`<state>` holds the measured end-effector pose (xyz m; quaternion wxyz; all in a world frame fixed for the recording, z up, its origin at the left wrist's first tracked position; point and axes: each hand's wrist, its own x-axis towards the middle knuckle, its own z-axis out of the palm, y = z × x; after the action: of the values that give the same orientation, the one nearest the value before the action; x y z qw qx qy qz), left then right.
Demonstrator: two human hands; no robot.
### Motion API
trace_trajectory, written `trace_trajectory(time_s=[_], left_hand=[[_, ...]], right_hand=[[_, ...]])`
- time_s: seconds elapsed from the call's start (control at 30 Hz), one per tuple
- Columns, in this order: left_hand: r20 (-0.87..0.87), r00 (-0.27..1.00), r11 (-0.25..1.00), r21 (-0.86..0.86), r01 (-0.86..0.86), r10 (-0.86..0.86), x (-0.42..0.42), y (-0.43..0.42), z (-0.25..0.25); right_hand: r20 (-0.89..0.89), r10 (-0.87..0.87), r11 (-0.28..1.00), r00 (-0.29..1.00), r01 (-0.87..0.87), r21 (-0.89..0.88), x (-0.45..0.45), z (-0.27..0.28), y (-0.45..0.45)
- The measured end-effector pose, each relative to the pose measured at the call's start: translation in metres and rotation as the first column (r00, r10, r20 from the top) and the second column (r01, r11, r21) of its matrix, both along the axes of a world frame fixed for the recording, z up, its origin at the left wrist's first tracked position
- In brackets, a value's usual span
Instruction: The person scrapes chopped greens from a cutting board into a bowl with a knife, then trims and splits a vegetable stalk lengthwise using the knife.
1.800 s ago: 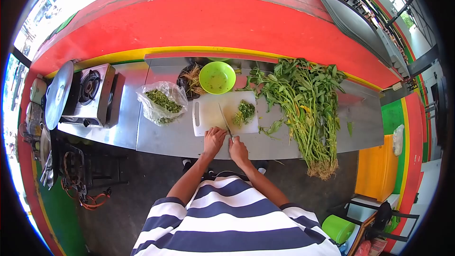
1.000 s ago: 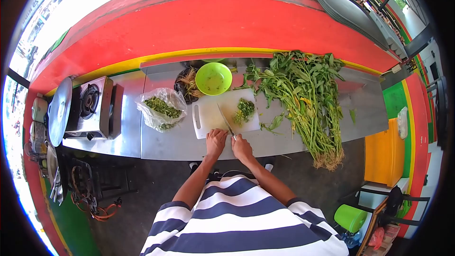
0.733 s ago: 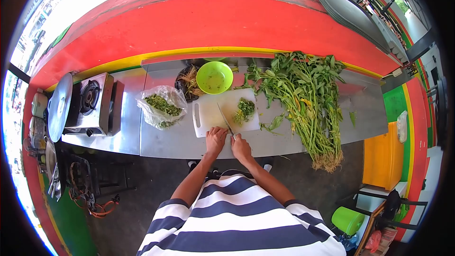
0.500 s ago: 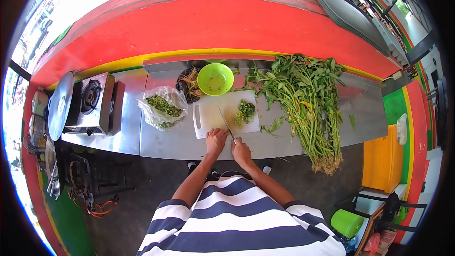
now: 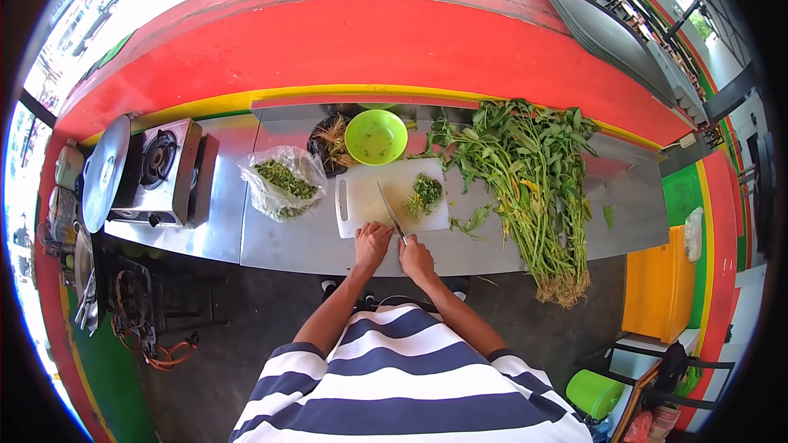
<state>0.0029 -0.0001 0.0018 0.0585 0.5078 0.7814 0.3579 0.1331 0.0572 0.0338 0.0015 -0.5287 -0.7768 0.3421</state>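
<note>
My right hand (image 5: 417,258) is wrapped round the handle of a knife (image 5: 389,207), whose blade points away from me and slightly left over the white cutting board (image 5: 355,215). Just left of the knife, my left hand (image 5: 373,241) rests at the board's near edge with fingers curled together. Whatever may be under those fingers is hidden. Finely chopped greens (image 5: 425,194) lie in a pile on the board's right side. Behind the board stands a lime-green bowl (image 5: 376,138) with a few green bits inside. A clear plastic bag (image 5: 261,197) of chopped greens sits to the left.
Long leafy stalks with roots (image 5: 538,189) cover the counter's right part, their roots overhanging the front edge. Dark plastic with dry roots (image 5: 332,141) lies beside the bowl. A gas stove (image 5: 160,168) and a large round metal lid (image 5: 107,172) stand left. A red wall (image 5: 369,41) borders the back.
The view has shifted slightly. Both hands and the knife stay almost in the same place on the board, and the chopped pile looks the same.
</note>
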Motion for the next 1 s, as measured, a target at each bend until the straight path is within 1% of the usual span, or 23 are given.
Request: trace_trajectory(time_s=[0.07,0.2,0.4,0.5,0.57,0.7,0.77,0.8,0.87,0.9,0.93,0.97,1.0], left_hand=[[0.028,1.0,1.0,0.003,0.0,0.0,-0.002,0.001,0.0],[0.03,0.998,0.998,0.017,-0.055,0.054,0.002,0.001,-0.004],[-0.007,1.0,1.0,0.018,-0.006,0.007,0.0,-0.006,-0.002],[0.031,0.998,0.998,0.03,-0.055,0.054,-0.003,-0.002,-0.006],[0.029,0.999,1.0,0.003,-0.021,0.021,-0.002,-0.003,-0.004],[0.04,0.999,0.999,-0.039,0.008,-0.007,-0.006,-0.007,0.008],[0.19,0.981,0.996,-0.07,0.048,-0.034,-0.01,-0.005,0.013],[0.192,0.98,0.996,-0.069,0.055,-0.041,-0.012,-0.002,0.022],[0.425,0.904,0.988,0.157,-0.015,-0.054,-0.014,0.008,0.067],[0.477,0.876,0.972,0.232,-0.042,-0.076,-0.013,0.01,0.114],[0.448,0.885,0.939,0.342,-0.037,-0.128,-0.013,0.01,0.168],[0.483,0.85,0.866,0.495,-0.065,-0.212,-0.01,0.004,0.227],[0.464,0.838,0.761,0.642,-0.095,-0.288,0.0,-0.012,0.29]], right_hand=[[0.009,0.016,0.999,1.0,-0.016,-0.052,0.004,0.007,0.0],[0.017,0.004,1.0,1.0,-0.004,0.004,0.012,0.0,-0.012],[-0.027,-0.003,0.999,1.0,0.002,-0.046,0.002,-0.001,-0.002],[-0.029,0.032,0.999,0.999,-0.032,-0.018,0.006,0.001,-0.008],[-0.009,-0.023,0.999,1.0,0.023,-0.026,0.007,-0.009,-0.013],[-0.016,-0.025,0.998,1.0,0.024,-0.058,-0.003,-0.009,-0.003],[-0.057,-0.025,0.999,0.998,0.023,-0.038,-0.004,-0.014,0.001],[-0.055,-0.031,0.999,0.998,0.029,-0.037,-0.003,-0.014,0.001],[-0.031,-0.035,0.999,0.999,0.035,-0.019,0.0,-0.012,-0.003],[-0.017,-0.046,0.999,0.999,0.045,-0.024,0.002,-0.014,-0.005],[-0.027,-0.05,0.998,0.998,0.049,-0.037,0.003,-0.014,-0.006],[-0.035,-0.055,0.997,0.998,0.054,-0.049,0.003,-0.015,-0.007],[-0.037,-0.05,0.998,0.998,0.049,-0.031,0.003,-0.013,-0.007]])
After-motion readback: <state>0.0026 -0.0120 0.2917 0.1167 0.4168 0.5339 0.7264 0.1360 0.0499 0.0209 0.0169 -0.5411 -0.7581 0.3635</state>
